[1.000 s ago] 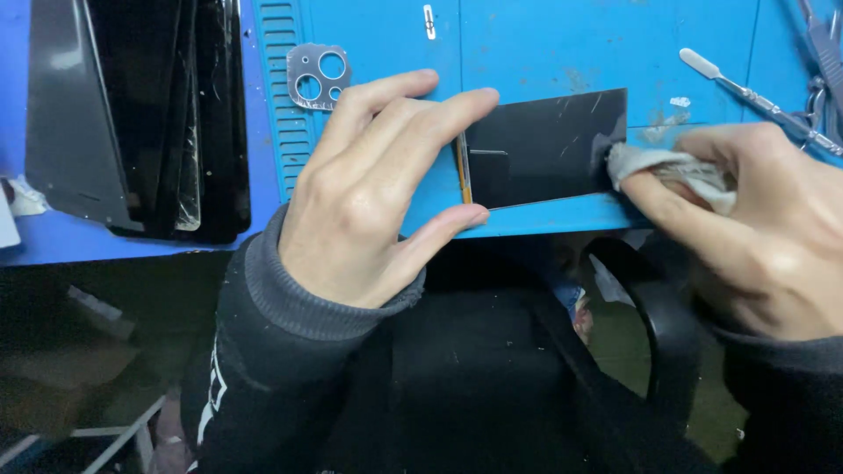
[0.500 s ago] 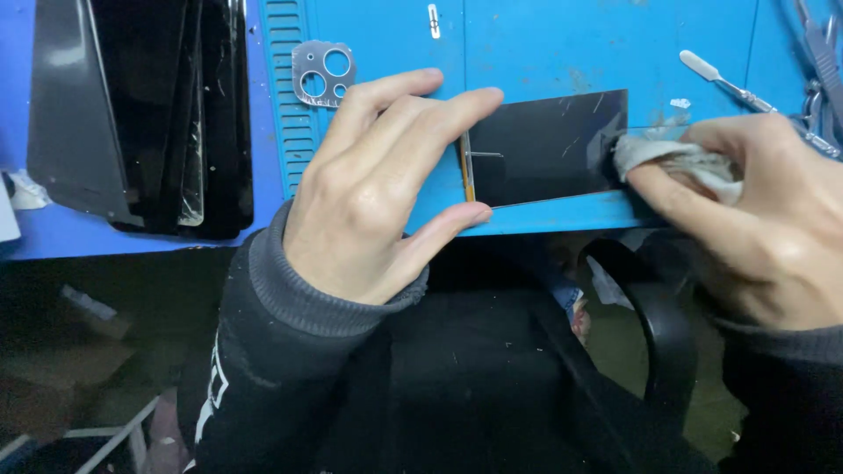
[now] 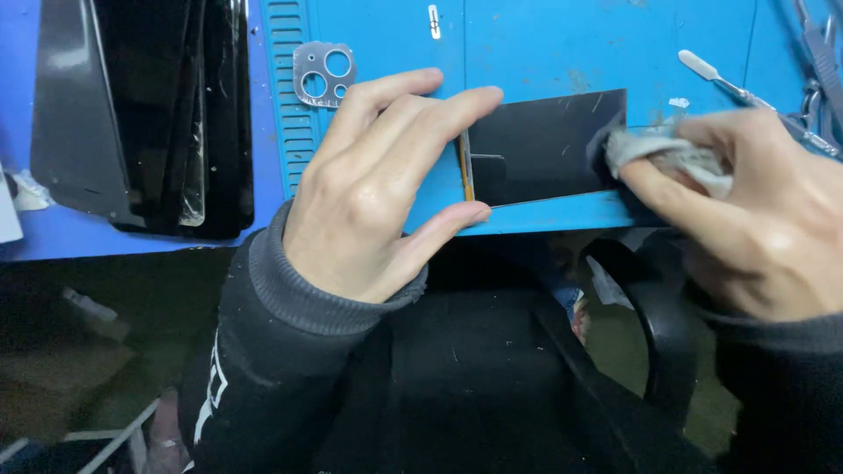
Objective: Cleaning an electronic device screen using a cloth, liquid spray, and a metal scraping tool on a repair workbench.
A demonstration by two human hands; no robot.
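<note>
- One dark panel (image 3: 544, 145) lies flat on the blue mat (image 3: 527, 53), at the mat's near edge; everything else I place from that panel.
- One grey cloth (image 3: 663, 154) sits at the panel's right end, pressed on its corner.
- One metal camera ring (image 3: 323, 74) with three holes lies on the mat, up and to the left of the panel.
- One stack of black screens (image 3: 145, 114) lies well to the left of the panel, on the table (image 3: 61, 237); I cannot count the screens in it.
- One thin metal pry tool (image 3: 729, 83) lies up and to the right of the panel; more metal tools (image 3: 821, 61) lie further right, cut off at the edge.
- My left hand (image 3: 369, 193) lies palm down at the panel's left end, fingers stretched flat over the mat, thumb along the near edge; its grip is spread, only pinning the panel's end.
- My right hand (image 3: 746, 215) comes in from the right of the panel, wrist low, its grip closed on the cloth, bunched between thumb and fingers.
</note>
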